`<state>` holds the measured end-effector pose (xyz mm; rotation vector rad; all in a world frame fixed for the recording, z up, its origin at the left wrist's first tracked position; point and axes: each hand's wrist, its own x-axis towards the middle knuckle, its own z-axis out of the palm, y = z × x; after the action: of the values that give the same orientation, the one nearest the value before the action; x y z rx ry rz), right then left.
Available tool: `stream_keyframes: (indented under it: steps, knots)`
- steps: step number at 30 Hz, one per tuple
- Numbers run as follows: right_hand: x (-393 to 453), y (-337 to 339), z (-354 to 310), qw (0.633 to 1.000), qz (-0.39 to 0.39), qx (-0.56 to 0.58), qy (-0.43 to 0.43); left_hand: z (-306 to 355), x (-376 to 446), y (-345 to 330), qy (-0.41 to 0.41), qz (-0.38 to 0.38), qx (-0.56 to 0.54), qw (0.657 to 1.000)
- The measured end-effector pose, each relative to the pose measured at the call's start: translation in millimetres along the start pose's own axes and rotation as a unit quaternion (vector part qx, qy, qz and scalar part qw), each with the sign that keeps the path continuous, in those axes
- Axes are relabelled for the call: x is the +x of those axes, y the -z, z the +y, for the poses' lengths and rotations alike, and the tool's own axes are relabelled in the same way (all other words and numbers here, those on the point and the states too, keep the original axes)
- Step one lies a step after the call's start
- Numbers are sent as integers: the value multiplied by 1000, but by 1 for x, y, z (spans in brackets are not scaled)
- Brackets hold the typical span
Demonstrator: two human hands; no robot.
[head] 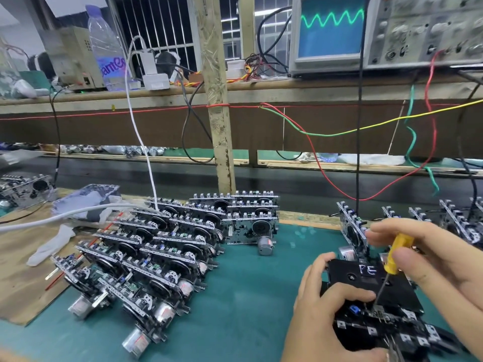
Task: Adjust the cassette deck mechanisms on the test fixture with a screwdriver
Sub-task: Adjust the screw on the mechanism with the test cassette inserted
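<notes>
A cassette deck mechanism [386,325] lies at the lower right on the green mat, with a black cassette [366,279] marked "PE" loaded in it. My left hand [321,309] grips the mechanism from the left, thumb across the cassette's near edge. My right hand [428,259] pinches a yellow-handled screwdriver [397,253]. Its thin shaft slants down to the mechanism's near part, just past my left thumb. The tip's exact contact point is too small to make out.
Several stacked deck mechanisms [167,252] fill the mat's left and centre, with more [460,226] behind my right hand. One stands upright [352,228] just beyond the cassette. An oscilloscope [332,30] on the shelf shows a green wave. Wires hang across; a white cable [141,142] drops at left.
</notes>
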<state>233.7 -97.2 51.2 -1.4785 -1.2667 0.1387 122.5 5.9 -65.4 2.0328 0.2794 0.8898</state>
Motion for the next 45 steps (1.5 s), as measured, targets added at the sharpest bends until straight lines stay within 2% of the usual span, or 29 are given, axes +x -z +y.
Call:
stream_keyframes:
  steps: [3,4,7,12,15,22,29,34,37,40,43,45]
  knots:
    - [1,5,15,996,2,-10,-86,-5,-1,-1,14,-6,0,1000]
    - [0,8,21,996,6,-24,-83,-6,-2,-1,18,-7,-3,1000]
    - [-6,10,12,990,-6,-141,9,-7,-1,0,12,-2,-9,1000]
    - [-6,-1,2,974,15,-214,78,-5,-1,2,20,-13,3,1000]
    - [-5,-1,1,978,37,-197,63,-6,-2,2,21,-11,4,1000]
    - [-10,10,3,992,-2,-123,40,-17,-1,-4,-7,6,13,1000]
    - [-6,0,9,975,44,-204,75,-33,1,-12,-42,33,31,998]
    - [-5,7,8,984,-21,-174,3,-30,3,-7,-23,6,40,999]
    - [-6,12,4,994,-16,-102,-44,-18,9,-3,18,-11,10,1000]
    - [-12,13,-3,998,0,-35,-52,-2,31,-5,189,14,-138,972]
    - [-22,19,-3,997,57,-55,-22,16,42,-1,251,32,-215,943]
    - [-28,29,3,988,34,-144,-35,22,47,-5,259,58,-215,940]
